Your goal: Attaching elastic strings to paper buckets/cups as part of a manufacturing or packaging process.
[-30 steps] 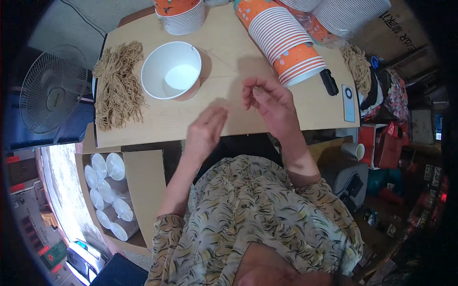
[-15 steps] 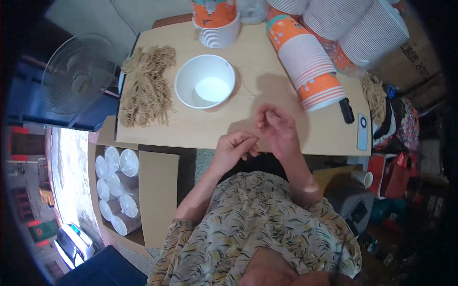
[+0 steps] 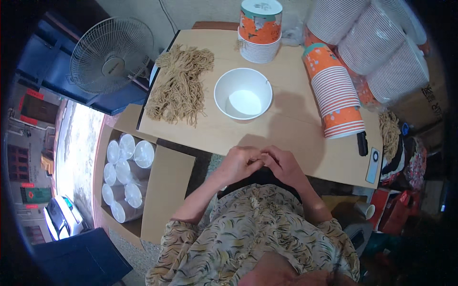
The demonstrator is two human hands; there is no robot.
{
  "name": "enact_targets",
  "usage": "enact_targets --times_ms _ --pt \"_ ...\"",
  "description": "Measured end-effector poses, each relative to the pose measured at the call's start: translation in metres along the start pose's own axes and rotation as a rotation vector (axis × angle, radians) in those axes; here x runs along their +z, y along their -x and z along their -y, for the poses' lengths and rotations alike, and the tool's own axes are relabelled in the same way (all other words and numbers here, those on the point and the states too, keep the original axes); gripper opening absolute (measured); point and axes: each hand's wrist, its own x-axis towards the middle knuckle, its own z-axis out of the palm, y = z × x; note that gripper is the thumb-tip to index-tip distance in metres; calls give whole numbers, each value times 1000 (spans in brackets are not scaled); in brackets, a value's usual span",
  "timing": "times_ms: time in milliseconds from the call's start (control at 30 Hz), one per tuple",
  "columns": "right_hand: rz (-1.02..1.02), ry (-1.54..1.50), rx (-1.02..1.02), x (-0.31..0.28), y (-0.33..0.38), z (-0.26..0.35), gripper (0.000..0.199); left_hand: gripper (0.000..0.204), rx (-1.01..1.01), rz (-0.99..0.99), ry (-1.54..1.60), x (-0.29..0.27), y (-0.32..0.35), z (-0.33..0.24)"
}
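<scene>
My left hand [image 3: 238, 164] and my right hand [image 3: 283, 167] meet just over the table's near edge, in front of my body. Both are closed, fingertips pressed together in a pinch. Anything between them is too small or too hidden to make out. Just beyond them stands a round white paper tub [image 3: 243, 82], its open top facing up, with a small mark on its right rim. A loose bundle of tan twine strands [image 3: 179, 90] lies to the tub's left.
Behind the tub stands a stack of orange-and-white paper tubs [image 3: 260, 31]; another stack [image 3: 336, 90] lies at right. A black knife-like tool [image 3: 362, 144] is near it. Bagged white tubs [image 3: 372, 43] fill the far right. A box of wrapped cups [image 3: 162, 190] and a fan [image 3: 112, 57] are left.
My right hand, raised and loosely curled before, has come down to join the left, and its fingers have closed. The view has shifted; the tub and twine stay in place on the table.
</scene>
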Motion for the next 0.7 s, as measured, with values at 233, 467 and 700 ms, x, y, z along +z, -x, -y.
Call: enact_targets --times_ms 233,467,700 --pt "-110 -105 139 -8 -15 7 16 5 -208 -82 270 -33 3 13" --pt "-161 -222 95 -4 -18 -8 19 5 -194 -160 368 -28 -1 24" --pt "-27 -436 71 0 -15 -9 26 8 -80 -201 61 -22 -11 -3"
